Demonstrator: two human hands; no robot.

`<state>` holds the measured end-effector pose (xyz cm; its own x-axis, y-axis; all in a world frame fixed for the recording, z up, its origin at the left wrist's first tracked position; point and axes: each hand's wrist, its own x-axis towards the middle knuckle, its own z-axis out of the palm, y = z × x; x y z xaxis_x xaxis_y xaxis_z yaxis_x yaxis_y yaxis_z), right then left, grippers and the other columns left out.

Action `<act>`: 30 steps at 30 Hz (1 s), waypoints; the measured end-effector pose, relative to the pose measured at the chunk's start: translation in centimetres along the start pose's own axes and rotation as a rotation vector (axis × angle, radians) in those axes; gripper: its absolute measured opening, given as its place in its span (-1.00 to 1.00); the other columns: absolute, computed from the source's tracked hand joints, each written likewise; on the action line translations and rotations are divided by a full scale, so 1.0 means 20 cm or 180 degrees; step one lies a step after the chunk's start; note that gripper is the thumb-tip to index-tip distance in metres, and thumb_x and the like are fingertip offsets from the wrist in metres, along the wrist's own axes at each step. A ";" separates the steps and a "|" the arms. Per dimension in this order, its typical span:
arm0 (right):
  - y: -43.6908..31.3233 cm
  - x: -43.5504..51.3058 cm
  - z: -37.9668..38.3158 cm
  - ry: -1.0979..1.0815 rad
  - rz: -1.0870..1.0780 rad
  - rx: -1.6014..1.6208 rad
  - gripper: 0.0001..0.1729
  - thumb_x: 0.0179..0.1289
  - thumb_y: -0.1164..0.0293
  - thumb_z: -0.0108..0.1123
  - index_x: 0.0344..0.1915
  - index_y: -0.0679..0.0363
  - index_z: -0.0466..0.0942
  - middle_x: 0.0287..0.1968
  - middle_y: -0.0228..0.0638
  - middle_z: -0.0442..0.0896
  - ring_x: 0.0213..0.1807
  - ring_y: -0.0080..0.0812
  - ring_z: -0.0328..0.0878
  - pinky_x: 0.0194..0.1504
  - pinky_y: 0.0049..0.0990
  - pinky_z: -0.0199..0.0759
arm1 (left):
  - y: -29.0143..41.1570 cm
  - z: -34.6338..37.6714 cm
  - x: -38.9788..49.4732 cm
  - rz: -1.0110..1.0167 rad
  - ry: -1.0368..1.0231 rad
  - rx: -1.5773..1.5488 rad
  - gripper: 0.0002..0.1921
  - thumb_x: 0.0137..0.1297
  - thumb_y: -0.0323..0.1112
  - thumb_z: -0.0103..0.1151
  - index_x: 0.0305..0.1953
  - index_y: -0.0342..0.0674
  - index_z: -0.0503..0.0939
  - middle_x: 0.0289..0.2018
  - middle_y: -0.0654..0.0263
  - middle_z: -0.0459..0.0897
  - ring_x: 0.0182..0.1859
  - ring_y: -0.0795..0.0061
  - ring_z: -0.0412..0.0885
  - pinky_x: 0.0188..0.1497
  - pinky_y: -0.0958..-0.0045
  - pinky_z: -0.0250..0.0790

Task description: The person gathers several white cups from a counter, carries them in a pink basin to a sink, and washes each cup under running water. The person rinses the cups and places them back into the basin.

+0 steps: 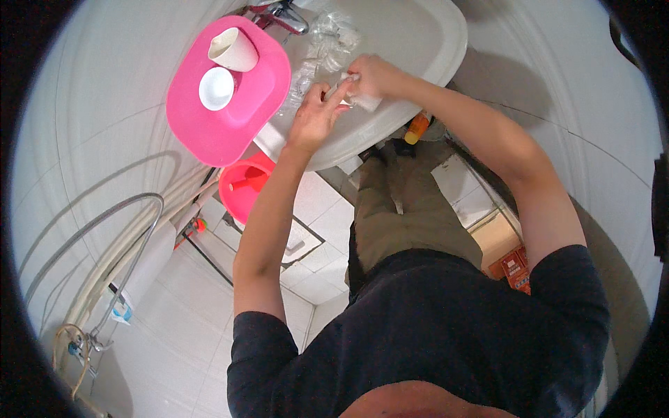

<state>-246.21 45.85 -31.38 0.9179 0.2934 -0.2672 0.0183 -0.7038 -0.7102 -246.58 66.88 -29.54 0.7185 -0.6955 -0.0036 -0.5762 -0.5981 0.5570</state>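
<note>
Over the near part of a white washbasin (434,57), my hands meet. My left hand (316,117) grips a small pale object that its fingers mostly hide; I cannot tell what it is. A white cloth (367,102) is bunched in my right hand (373,78), pressed against that object. Beyond my fingers, several clear glass or plastic pieces (329,52) lie in the washbasin. To the left, a pink plastic tub (196,133) rests at the washbasin's edge. Inside it are a white spouted pitcher (238,51), lying tilted, and a small white cup (217,89).
A chrome faucet (287,18) juts over the far left of the washbasin. Below the tub is a red bucket (230,196) with a red dipper (253,180). An orange bottle (417,128) stands under the washbasin. A shower hose (104,245) loops along the left wall.
</note>
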 end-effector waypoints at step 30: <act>-0.13 0.07 0.03 0.0233 0.1335 0.4824 -0.55 0.32 0.19 0.28 -0.10 0.43 0.59 -0.22 -0.23 0.67 -0.25 -0.49 0.59 -0.25 -0.48 0.49 | 0.09 0.02 0.10 -0.1238 0.0677 -0.2272 -0.84 0.34 -0.43 0.17 -0.14 -0.34 0.68 -0.36 0.41 0.68 -0.33 0.69 0.51 -0.26 0.59 0.33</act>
<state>-245.26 48.48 -30.19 0.7727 0.1891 -0.6059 -0.5898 0.5668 -0.5752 -246.36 64.11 -28.90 0.9144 -0.3591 -0.1871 0.0611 -0.3344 0.9404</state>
